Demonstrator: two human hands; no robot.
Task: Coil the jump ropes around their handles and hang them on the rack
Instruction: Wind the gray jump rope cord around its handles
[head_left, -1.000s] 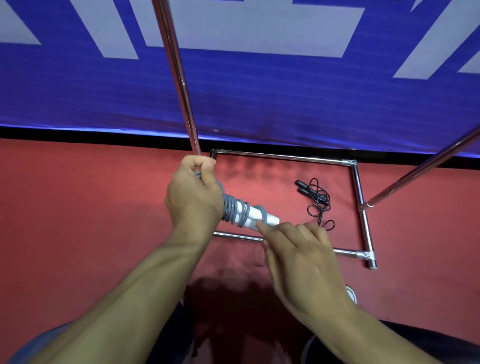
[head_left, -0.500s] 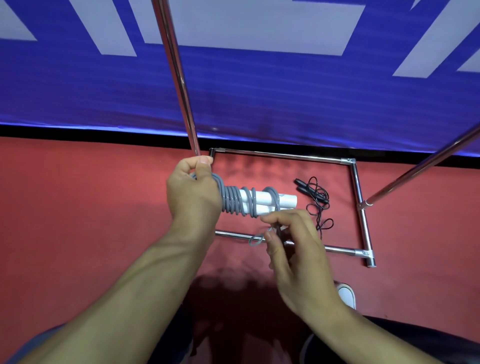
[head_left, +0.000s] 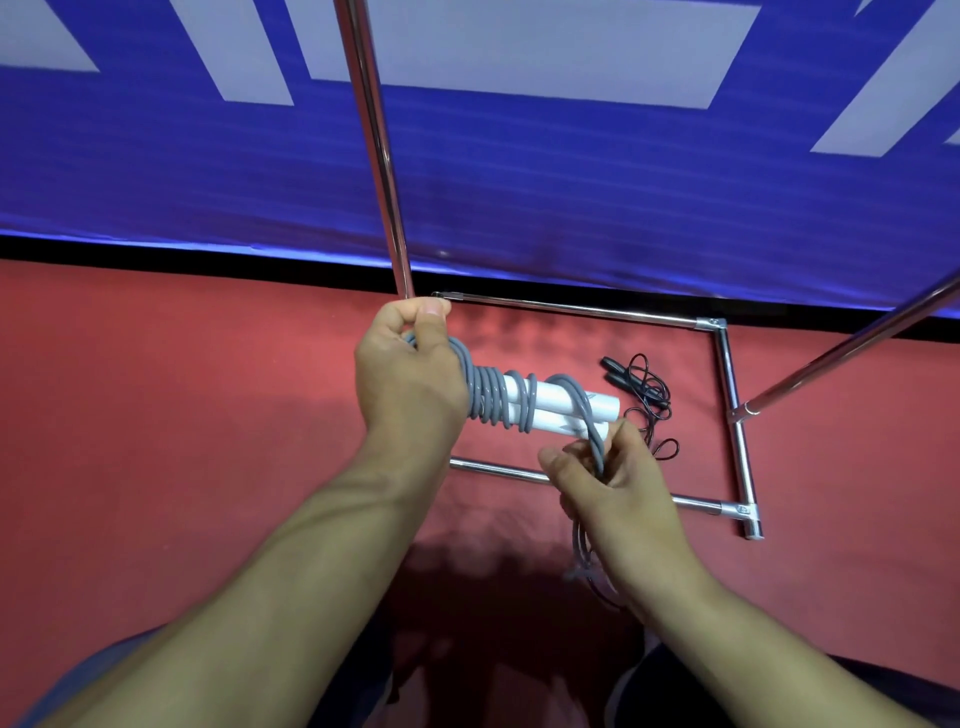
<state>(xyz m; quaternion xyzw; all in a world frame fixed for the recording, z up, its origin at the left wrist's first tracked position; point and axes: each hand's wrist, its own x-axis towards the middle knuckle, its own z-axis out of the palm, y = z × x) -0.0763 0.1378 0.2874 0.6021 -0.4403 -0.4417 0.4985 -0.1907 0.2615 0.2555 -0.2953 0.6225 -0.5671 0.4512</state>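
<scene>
A big blue banner (head_left: 519, 182) with pale shapes stands at the back, and a red floor (head_left: 182, 415) lies below it. A shiny metal rack (head_left: 730, 395) stands on the floor – its base bars make a box shape, and its poles go up. The left hand (head_left: 410, 374) is curled tight round one end of two white handles (head_left: 561, 402). A gray jump rope (head_left: 488, 397) is wound round them in many loops. The right hand (head_left: 618, 488) pinches the loose gray rope just below the handles – the rest hangs down. A black jump rope (head_left: 644, 395) lies in a small pile on the floor inside the base.
</scene>
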